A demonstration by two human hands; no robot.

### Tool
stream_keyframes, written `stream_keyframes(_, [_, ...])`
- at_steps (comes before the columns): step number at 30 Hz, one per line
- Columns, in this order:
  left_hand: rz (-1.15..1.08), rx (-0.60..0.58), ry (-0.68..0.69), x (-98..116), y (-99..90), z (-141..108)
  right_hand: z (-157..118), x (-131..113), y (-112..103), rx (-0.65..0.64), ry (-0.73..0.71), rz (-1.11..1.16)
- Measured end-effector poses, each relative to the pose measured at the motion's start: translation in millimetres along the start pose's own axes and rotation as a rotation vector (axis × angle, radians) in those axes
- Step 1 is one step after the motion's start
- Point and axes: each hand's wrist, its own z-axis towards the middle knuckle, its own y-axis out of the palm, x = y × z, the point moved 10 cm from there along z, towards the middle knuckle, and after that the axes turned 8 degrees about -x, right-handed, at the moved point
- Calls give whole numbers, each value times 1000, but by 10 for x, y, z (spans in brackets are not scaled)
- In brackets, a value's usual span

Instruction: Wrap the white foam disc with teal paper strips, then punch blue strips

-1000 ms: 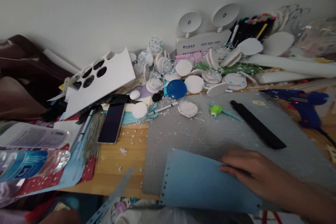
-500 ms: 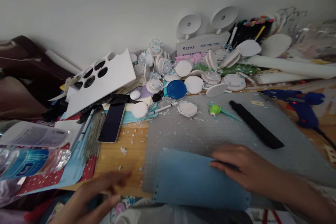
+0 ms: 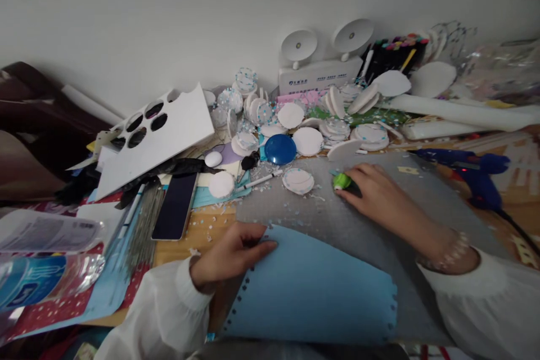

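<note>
A blue sheet point(image 3: 312, 287) with a row of punched holes along its left edge lies across the near side of the grey cutting mat point(image 3: 291, 208). My left hand point(image 3: 236, 253) pinches its upper left corner between thumb and fingers. On the mat beyond the sheet, my right hand point(image 3: 371, 188) has its thumb and fingers closed about a small tool with a bright green head point(image 3: 341, 181); its teal part is mostly covered. A dark patch shows between thumb and fingers. The sheet's bottom edge runs towards my lap.
White foam discs point(image 3: 298, 181), a blue round lid point(image 3: 280, 149) and a white pen point(image 3: 261, 180) lie at the back. A blue glue gun point(image 3: 464, 160) with a red light is at right. To the left are a phone point(image 3: 175, 205), thin wires point(image 3: 145, 225) and a bottle point(image 3: 50, 275).
My left hand has moved up and right and taken the sheet's corner. My right hand has let go of the sheet and reached forward to the green-headed tool. My arm now covers the black case.
</note>
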Motion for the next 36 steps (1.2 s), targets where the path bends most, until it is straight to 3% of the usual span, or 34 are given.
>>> stream_keyframes(3, [-62, -31, 3, -9, 14, 82, -14, -1, -126, 49, 39, 108])
stream_keyframes(6, [-131, -49, 0, -12, 49, 131, -93, -61, -324, 99, 140, 395])
stream_keyframes(10, [-197, -70, -2, -24, 113, 151, -98, -447, 25, -225, 212, 1352])
stream_keyframes(12, [-200, -68, 3, -31, 137, 153, -97, -719, 223, -399, 225, 1599])
stream_keyframes(14, [-182, -31, 9, -44, 128, 151, -109, -905, 398, -521, 251, 1707])
stream_keyframes(18, [-97, 56, 29, -57, 91, 131, -148, -1023, 583, -573, 254, 1720])
stream_keyframes(23, [34, 91, 33, -65, 107, 91, -219, -991, 600, -525, 213, 1593])
stream_keyframes(27, [82, 130, 43, -47, 101, 82, -226, -995, 502, -466, 129, 1411])
stream_keyframes(32, [122, 151, 73, 9, 102, 85, -251, -987, 273, -289, -6, 1173])
stream_keyframes(36, [161, 162, 87, 24, 109, 69, -289, -971, 214, -240, -25, 1138])
